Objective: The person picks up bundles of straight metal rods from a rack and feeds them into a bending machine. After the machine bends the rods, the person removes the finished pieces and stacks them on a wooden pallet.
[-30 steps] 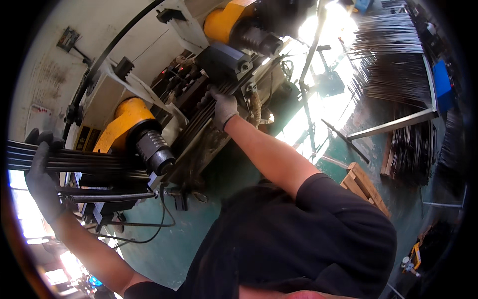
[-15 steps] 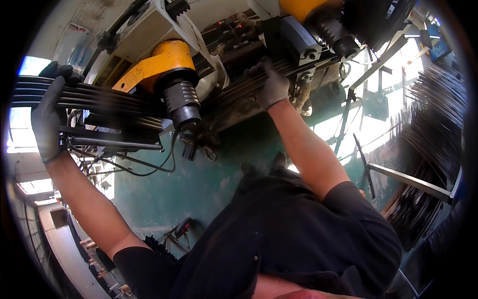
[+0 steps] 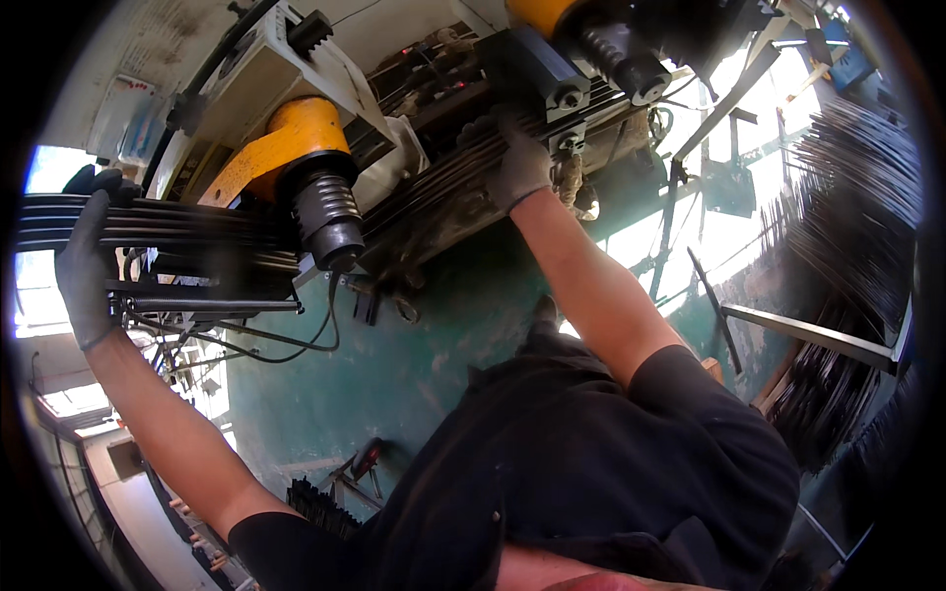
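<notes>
A bundle of long, thin dark metal rods (image 3: 187, 225) runs across a machine, passing behind a yellow arm (image 3: 305, 128) with a ribbed black cylinder (image 3: 330, 212) at its end. My left hand (image 3: 84, 271), in a dark grey glove, is wrapped round the bundle near its left end, thumb in front and fingers on the far side. Farther right, my gloved right hand (image 3: 519, 172) closes over the same rods, just left of a dark metal block (image 3: 537, 69). Its fingertips are partly lost in shadow.
A second yellow arm (image 3: 540, 12) with a ribbed cylinder (image 3: 626, 64) stands at the upper right. Black cables (image 3: 330, 320) hang below the left cylinder. Large piles of rods (image 3: 857, 167) lie at the right beside a metal bar frame (image 3: 808, 330). The floor (image 3: 286, 394) is green.
The whole view has shifted, so the machine appears farther left. Both hands keep their hold on the rods and sit slightly farther right relative to the machine.
</notes>
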{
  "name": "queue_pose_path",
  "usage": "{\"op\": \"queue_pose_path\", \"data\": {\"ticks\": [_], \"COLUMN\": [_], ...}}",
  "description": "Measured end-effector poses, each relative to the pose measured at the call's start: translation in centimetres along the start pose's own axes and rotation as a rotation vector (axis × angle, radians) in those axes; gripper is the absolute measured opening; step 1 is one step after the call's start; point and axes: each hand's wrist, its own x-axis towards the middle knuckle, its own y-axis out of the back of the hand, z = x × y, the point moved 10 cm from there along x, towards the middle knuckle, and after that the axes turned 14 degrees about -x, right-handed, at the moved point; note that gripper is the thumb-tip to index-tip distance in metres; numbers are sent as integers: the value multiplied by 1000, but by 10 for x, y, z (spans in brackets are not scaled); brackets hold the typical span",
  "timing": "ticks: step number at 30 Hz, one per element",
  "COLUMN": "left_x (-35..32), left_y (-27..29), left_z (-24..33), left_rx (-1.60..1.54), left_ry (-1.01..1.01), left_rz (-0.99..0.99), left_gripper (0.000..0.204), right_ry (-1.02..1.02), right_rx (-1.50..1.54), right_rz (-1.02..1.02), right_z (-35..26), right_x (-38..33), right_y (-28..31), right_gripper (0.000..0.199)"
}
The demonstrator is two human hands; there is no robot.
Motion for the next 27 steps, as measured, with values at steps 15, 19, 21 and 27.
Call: {"op": "queue_pose_path", "data": {"ticks": [15, 19, 21, 27], "left_x": [-131, -191, -209, -256], "left_y": [16, 11, 2, -97], "left_z": [54, 4, -41, -169], "left_rx": [35, -186, -416, -763], "left_ry": [-373, -360, -289, 101], "left_rz": [189, 184, 158, 41], "left_gripper": [29, 31, 35, 28], "right_ry": [115, 332, 365, 592], "right_rx": [-48, -249, -294, -649], "right_rz": [104, 126, 309, 950], "right_z": [-28, -77, -99, -248], "right_x": [-82, -150, -180, -346], "right_y": [20, 82, 150, 306], "right_gripper": [16, 18, 20, 34]}}
